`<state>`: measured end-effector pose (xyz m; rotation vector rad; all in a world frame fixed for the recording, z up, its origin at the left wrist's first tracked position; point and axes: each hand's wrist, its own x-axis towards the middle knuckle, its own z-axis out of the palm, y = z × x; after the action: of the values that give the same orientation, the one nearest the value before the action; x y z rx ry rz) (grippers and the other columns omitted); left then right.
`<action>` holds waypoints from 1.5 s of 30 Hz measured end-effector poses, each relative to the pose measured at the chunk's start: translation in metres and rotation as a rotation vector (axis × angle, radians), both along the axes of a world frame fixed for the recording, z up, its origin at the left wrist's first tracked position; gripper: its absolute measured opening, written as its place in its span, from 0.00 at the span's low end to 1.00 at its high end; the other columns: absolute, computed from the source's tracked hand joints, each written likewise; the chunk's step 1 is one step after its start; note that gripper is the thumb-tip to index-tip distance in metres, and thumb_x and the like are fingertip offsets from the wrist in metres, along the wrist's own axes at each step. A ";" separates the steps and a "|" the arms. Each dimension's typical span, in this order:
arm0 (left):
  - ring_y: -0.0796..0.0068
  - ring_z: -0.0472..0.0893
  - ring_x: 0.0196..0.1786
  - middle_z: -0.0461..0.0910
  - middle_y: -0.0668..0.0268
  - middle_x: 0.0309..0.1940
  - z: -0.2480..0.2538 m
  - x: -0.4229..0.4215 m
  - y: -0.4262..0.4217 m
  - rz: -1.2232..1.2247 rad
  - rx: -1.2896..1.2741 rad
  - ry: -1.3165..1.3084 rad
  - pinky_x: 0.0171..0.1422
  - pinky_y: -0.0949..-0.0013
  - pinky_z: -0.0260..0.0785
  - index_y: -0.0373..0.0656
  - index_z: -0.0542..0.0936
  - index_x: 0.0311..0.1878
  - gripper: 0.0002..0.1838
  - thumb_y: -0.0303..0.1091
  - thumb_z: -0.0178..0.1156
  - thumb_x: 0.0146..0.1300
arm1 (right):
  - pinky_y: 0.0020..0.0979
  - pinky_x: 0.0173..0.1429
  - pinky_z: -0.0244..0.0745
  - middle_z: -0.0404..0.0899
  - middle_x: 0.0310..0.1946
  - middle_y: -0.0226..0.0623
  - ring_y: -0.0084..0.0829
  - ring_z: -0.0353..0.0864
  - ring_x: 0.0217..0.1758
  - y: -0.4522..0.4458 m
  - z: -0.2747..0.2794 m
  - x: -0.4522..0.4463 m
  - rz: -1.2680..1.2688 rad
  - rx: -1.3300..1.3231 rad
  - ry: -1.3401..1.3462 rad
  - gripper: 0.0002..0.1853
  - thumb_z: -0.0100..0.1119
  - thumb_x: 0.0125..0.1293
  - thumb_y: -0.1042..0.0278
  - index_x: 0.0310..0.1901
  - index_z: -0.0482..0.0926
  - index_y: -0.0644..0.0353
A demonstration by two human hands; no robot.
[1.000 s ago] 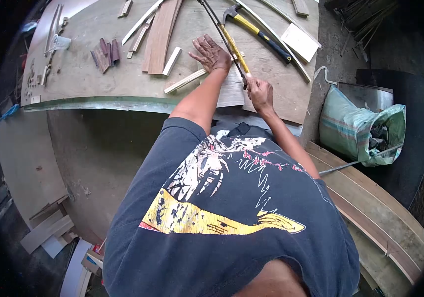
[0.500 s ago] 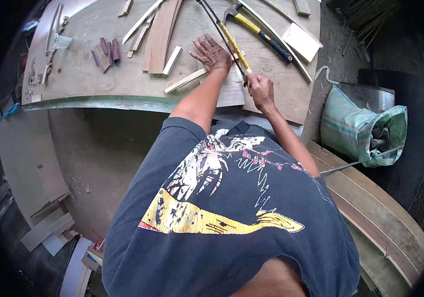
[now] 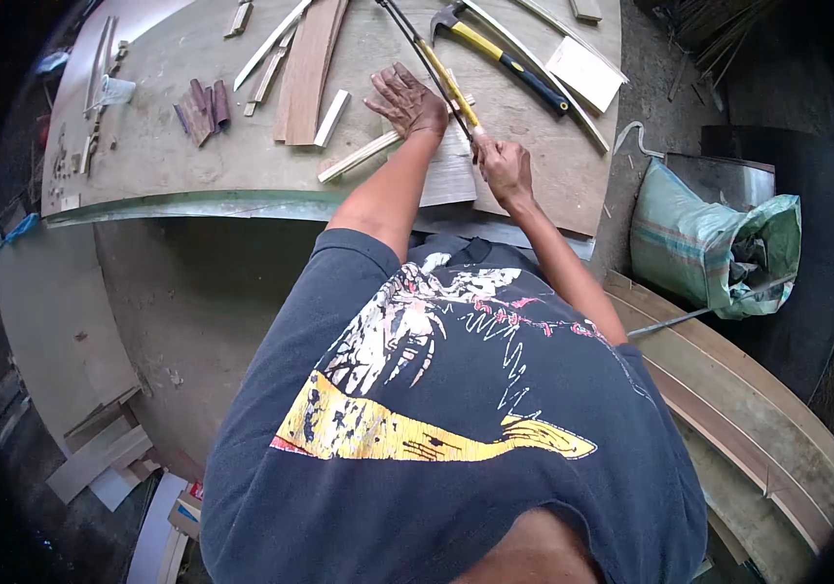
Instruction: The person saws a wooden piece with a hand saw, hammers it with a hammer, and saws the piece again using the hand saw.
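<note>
Left hand (image 3: 409, 105) palm down on the bench (image 3: 261, 170), fingers spread wide, not wrapped round anything; its heel lies over a pale wood strip (image 3: 361, 158). Right hand (image 3: 505, 170) closed in a fist round the handle end of a yellow-framed saw (image 3: 444, 80), at 4 o'clock from the left hand. Saw runs out to 11 o'clock from that fist, past the left hand's wrist side, crossing above the strip; can't tell if blade touches wood. Strip sticks out at 7 o'clock from the left hand, other end past the saw at 3. Flat light board (image 3: 449, 180) at 5, close by.

Also from left hand: short pale block (image 3: 332, 119) at 9, near; broad brown plank (image 3: 308, 73) between 9 and 10; dark reddish pieces (image 3: 201, 112) at 9, further out; plastic cup (image 3: 116, 91) beyond those.

From right hand: hammer (image 3: 507, 64) at 12, lying on its side; white flat piece (image 3: 585, 74) at 1; green sack (image 3: 680, 236) between 3 and 4, off the bench, mouth open.
</note>
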<state>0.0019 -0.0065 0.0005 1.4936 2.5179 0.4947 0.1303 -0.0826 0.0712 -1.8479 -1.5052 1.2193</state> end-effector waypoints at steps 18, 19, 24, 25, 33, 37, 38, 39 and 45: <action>0.53 0.34 0.71 0.44 0.54 0.67 0.002 0.001 0.002 -0.022 -0.033 0.001 0.66 0.39 0.17 0.39 0.46 0.66 0.34 0.35 0.41 0.56 | 0.31 0.21 0.59 0.65 0.09 0.37 0.26 0.66 0.14 -0.002 -0.007 0.009 -0.014 0.036 0.061 0.26 0.47 0.62 0.51 0.17 0.73 0.66; 0.53 0.35 0.71 0.45 0.54 0.67 0.003 0.001 0.001 -0.018 -0.028 -0.016 0.66 0.39 0.17 0.39 0.46 0.66 0.34 0.35 0.42 0.56 | 0.25 0.18 0.58 0.66 0.09 0.29 0.19 0.65 0.13 -0.003 -0.006 0.010 0.021 0.038 0.065 0.23 0.47 0.63 0.53 0.18 0.74 0.64; 0.55 0.49 0.67 0.57 0.53 0.60 -0.013 -0.010 -0.008 -0.152 0.225 -0.090 0.67 0.41 0.25 0.40 0.57 0.61 0.28 0.36 0.43 0.56 | 0.25 0.17 0.58 0.65 0.10 0.29 0.19 0.63 0.12 0.001 0.000 0.012 -0.047 0.043 0.188 0.25 0.47 0.63 0.51 0.16 0.72 0.62; 0.58 0.58 0.60 0.63 0.57 0.53 -0.009 -0.011 -0.018 -0.207 0.339 -0.003 0.65 0.44 0.37 0.41 0.64 0.55 0.23 0.41 0.49 0.56 | 0.25 0.17 0.58 0.66 0.10 0.29 0.19 0.63 0.12 0.001 0.000 0.012 -0.042 0.038 0.191 0.25 0.47 0.63 0.49 0.16 0.72 0.62; 0.63 0.70 0.44 0.70 0.62 0.37 -0.004 -0.031 -0.062 -0.543 0.195 0.142 0.49 0.57 0.57 0.49 0.74 0.40 0.15 0.40 0.60 0.49 | 0.24 0.17 0.58 0.66 0.10 0.30 0.19 0.65 0.12 -0.002 0.016 0.015 0.009 -0.003 0.115 0.26 0.48 0.62 0.47 0.16 0.72 0.63; 0.57 0.72 0.42 0.72 0.58 0.37 0.008 -0.035 -0.062 -0.585 0.205 -0.046 0.46 0.59 0.65 0.46 0.76 0.40 0.13 0.36 0.61 0.50 | 0.24 0.17 0.58 0.66 0.09 0.30 0.19 0.65 0.12 -0.002 0.017 0.019 0.009 -0.002 0.144 0.26 0.48 0.62 0.47 0.16 0.72 0.62; 0.57 0.72 0.42 0.72 0.58 0.37 0.010 -0.036 -0.063 -0.578 0.207 -0.050 0.46 0.59 0.65 0.46 0.76 0.40 0.13 0.36 0.61 0.50 | 0.24 0.17 0.58 0.66 0.09 0.30 0.19 0.65 0.12 -0.002 0.017 0.020 0.006 -0.010 0.173 0.26 0.49 0.62 0.47 0.16 0.72 0.62; 0.57 0.72 0.42 0.73 0.57 0.36 0.010 -0.037 -0.063 -0.565 0.145 -0.121 0.47 0.59 0.65 0.46 0.77 0.40 0.13 0.37 0.61 0.50 | 0.24 0.17 0.58 0.66 0.09 0.30 0.19 0.65 0.12 -0.004 0.017 0.020 0.012 -0.009 0.168 0.26 0.49 0.62 0.47 0.16 0.72 0.62; 0.56 0.73 0.43 0.75 0.56 0.35 0.011 -0.043 -0.057 -0.527 -0.035 -0.337 0.48 0.59 0.66 0.45 0.79 0.38 0.12 0.39 0.60 0.51 | 0.24 0.17 0.58 0.67 0.09 0.29 0.19 0.65 0.13 -0.008 0.004 0.021 0.053 0.079 0.102 0.26 0.48 0.62 0.47 0.15 0.72 0.62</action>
<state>-0.0415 -0.0630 0.0113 1.7935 1.7817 0.5493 0.1512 -0.0906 0.0757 -1.6793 -1.5325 1.2401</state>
